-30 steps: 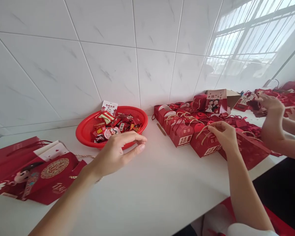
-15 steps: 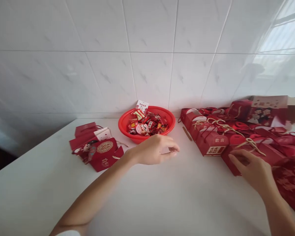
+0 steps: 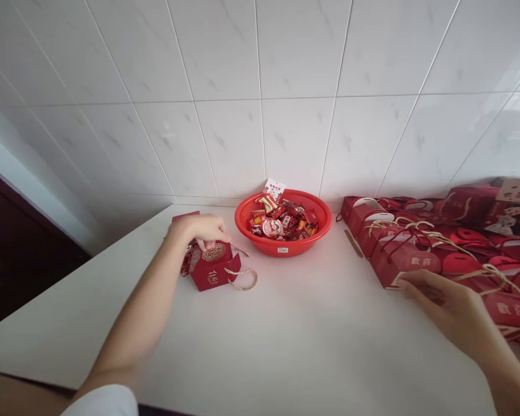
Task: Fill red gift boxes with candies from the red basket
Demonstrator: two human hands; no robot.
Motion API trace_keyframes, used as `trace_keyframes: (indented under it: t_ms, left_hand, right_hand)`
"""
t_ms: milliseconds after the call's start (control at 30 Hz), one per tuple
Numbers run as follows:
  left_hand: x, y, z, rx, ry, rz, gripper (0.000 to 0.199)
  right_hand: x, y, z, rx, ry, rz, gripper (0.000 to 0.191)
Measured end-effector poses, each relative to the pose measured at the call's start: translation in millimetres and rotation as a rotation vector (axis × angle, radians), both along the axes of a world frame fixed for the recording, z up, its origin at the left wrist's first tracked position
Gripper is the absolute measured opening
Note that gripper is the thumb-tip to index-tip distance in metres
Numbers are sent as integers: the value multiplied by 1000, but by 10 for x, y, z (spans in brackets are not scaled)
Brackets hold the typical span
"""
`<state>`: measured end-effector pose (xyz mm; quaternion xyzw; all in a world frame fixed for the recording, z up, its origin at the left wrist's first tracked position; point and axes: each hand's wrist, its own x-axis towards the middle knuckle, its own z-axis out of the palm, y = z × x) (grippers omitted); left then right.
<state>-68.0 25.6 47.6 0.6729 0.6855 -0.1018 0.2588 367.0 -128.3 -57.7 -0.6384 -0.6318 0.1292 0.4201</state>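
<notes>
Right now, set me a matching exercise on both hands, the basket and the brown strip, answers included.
1. Left hand
2. Right hand
3. Red plastic basket
4. Brown strip

A. Flat on the white table, between basket and red gift boxes
B. Over a rope-handled gift package
C. At the near side of the red gift boxes
D. Heaped with wrapped sweets

Pairs: 1-B; 2-C; 3-D; 4-A

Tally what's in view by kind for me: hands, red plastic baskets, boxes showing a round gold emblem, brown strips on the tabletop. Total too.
Left hand and right hand: 2
Red basket: 1
Box with round gold emblem: 1
Brown strip: 1
Total: 5
</notes>
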Motion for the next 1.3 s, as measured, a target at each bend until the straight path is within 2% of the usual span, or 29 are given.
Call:
trace_keyframes:
  t_ms: [67,167,333,500,567,633,700,733,800,833,900,1000,1033,1100,1200,1300]
  left_hand:
    - [58,39,-111,10,24,56,21]
    - [128,91,-224,64,55,74,20]
    - [85,142,-329,99,111,73,22]
    - [137,66,-366,59,72,65,21]
    - [199,12,-368,47,46,49,21]
    - [251,-37,-367,39,20,35,24]
    - [274,-73,-366,35,4,24,26]
    - [273,-85,-365,33,-1,17,28]
    - [256,-100,-362,25,-7,-2,28]
    - [243,-106,-358,20,-12,-15,28]
    - [220,-125,-339,12,-30,-45,24]
    - [214,-206,-271,31,-85,-125,7]
    - [221,-252,-237,57,-92,-164,7]
    - [246,-362,-162,154,-87,-252,21]
    - [311,-511,-82,330,-122,-379,25]
    - [413,-575,-98,450,-334,-530,22]
  right_hand:
    - [-225,62,87,-26,-14,147,27]
    - [-543,124,188,-61,-91,322,28]
    - [-929,244,211,-204,-97,602,21]
    - [-1472,543,15,-393,57,794,8]
    - [-1781,703,-99,-479,136,839,31]
    - [-2102,865,-210,-495,201,859,52]
    - [-2389,1009,-314,-511,300,853,59]
    - [-2506,1066,-361,-537,355,860,53]
    - [-2667,1138,-436,-622,470,893,26]
    - [-2705,1149,-458,-652,525,918,21]
    - [-2691,1121,-450,-639,606,954,34]
    - [-2472,963,-285,-443,542,944,32]
    - [-2363,889,-196,-369,447,931,25]
    - [-2127,727,-2,-228,216,885,11]
    - [-1799,506,231,-19,-130,781,15]
    - [-1570,365,310,131,-399,676,20]
